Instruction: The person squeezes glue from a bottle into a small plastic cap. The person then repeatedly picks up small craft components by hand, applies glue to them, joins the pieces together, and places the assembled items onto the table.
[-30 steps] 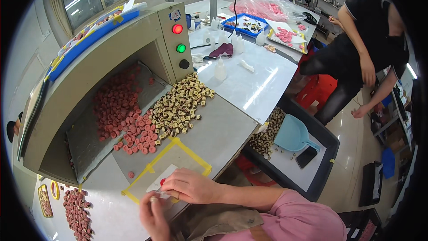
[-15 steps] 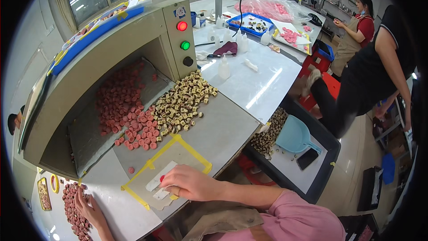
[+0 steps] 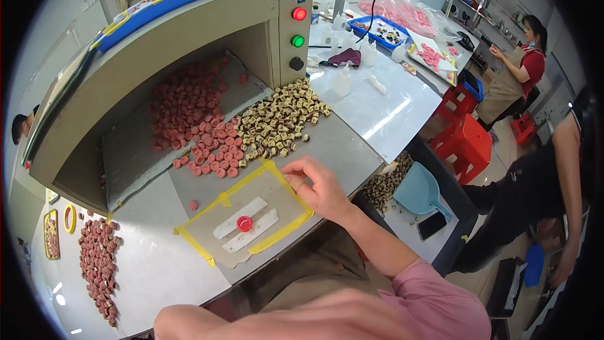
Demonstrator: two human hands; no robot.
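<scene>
The right hand [image 3: 316,186] has slid off the red cap [image 3: 244,223], now alone inside the taped square [image 3: 277,234], fingers curled and seemingly empty beside the tan caps [image 3: 277,127]; the hopper [image 3: 157,82] holds pink caps [image 3: 189,107].

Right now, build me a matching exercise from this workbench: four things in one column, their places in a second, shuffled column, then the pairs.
Things
1. single red cap
2. tan pieces
3. right hand
4. light blue scoop

Places
A. in the low bin right of the bench
B. at the near right corner of the yellow-taped square
C. heaped at the mouth of the machine, below its buttons
D. on the white strips inside the yellow-taped square

Pairs: 1-D, 2-C, 3-B, 4-A
</scene>
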